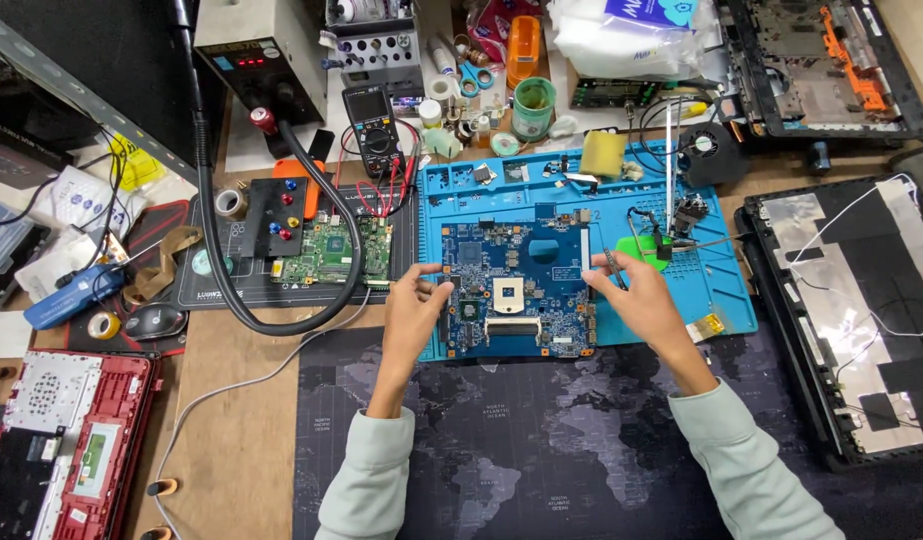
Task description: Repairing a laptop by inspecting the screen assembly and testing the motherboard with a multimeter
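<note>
A blue laptop motherboard (519,290) lies flat on a blue silicone repair mat (712,290). My left hand (414,312) rests at the board's left edge, fingertips touching it. At the board's right edge is my right hand (642,300), with thin tweezers (614,268) pinched between thumb and fingers, tips pointing away from me. Both forearms wear pale green sleeves. A silver socket sits near the board's centre.
A green circuit board (332,252) lies on a black mat to the left, ringed by a thick black hose (242,300). A multimeter (374,128) stands behind. An open laptop lid (852,310) lies right, a red laptop casing (72,440) lower left. A dark world-map desk mat (542,440) covers the front.
</note>
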